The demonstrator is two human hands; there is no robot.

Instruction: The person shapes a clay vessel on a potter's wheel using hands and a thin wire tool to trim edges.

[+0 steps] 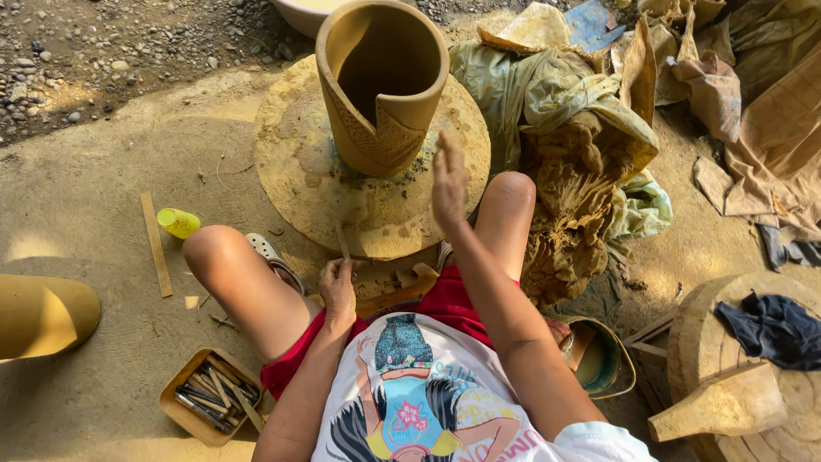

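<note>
Wet brown clay forms the tall pot (381, 85), which stands upright at the middle of a round turntable (299, 162) on the ground, just beyond the person's knees. Its near wall is cut away in a deep V, and the surface below the notch shows scratched, crosshatched marks.

The right hand (448, 181) is raised in front of the pot's near right side, fingers straight and together, palm edge-on to the camera, holding nothing; whether it touches the wall cannot be told. The left hand (337, 289) rests low at the near edge of the turntable, fingers curled around a thin wooden stick (342, 242) that points up toward the pot.

To the left lie a yellow cup (179, 222) and a flat wooden slat (156, 244); a small tray of tools (210, 395) sits near the left thigh. A heap of raw clay on plastic sheeting (573, 197) is piled to the right.

For patting a soft wall like this, a flat, relaxed palm and light, even strokes seem best, so the notched rim is not pushed out of round.
</note>
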